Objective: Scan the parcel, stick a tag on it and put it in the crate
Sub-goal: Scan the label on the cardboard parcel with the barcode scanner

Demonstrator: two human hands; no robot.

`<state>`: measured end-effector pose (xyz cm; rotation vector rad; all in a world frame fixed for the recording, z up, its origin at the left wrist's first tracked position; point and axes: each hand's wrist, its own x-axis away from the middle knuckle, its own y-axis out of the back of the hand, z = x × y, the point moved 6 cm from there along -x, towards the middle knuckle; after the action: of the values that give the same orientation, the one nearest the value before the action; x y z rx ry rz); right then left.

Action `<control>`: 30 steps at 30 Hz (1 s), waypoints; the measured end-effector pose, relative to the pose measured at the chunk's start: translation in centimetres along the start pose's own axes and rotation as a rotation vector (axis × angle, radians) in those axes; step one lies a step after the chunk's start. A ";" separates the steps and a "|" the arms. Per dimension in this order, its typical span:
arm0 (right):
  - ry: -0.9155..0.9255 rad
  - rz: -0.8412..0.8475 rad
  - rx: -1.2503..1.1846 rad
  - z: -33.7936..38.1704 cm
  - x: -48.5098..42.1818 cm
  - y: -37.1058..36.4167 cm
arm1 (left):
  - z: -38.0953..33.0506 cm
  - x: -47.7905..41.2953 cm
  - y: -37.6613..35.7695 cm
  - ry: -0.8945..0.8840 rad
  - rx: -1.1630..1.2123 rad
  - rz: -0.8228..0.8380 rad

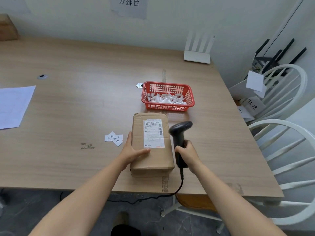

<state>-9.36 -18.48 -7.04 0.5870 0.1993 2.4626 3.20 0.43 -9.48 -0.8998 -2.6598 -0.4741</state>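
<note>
A brown cardboard parcel (151,159) lies flat near the table's front edge, its white shipping label (154,133) facing up. My left hand (132,151) rests on the parcel's left side, thumb along its edge and fingers on top. My right hand (187,155) grips the handle of a black barcode scanner (180,132), whose head hangs beside the parcel's right edge, level with the label. Two or three white tags (113,137) with printed characters lie on the table just left of the parcel.
A red plastic basket (167,106) holding several white paper slips stands behind the parcel. White sheets (13,106) lie at the table's left, a white router (197,55) at the back right. White chairs (289,150) stand along the right edge. The scanner's cable (153,197) drops over the front edge.
</note>
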 end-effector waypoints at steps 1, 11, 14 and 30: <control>0.024 0.023 0.008 0.4 0.2 -0.6 | 0.1 0.0 -0.1 0.000 0.023 0.013; 0.112 -0.008 0.117 1.3 0.3 -1.0 | -0.8 0.9 -0.3 -0.121 -0.030 0.062; 0.134 -0.031 0.144 1.5 0.4 -0.9 | -1.1 1.3 -0.2 -0.160 -0.079 0.048; 0.230 -0.113 0.049 2.1 3.4 -0.4 | -1.7 3.0 -0.5 -0.288 -0.144 -0.075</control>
<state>-10.64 -16.13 -4.07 0.3028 0.3749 2.4165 0.91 0.96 -6.98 -0.9774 -2.9605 -0.6006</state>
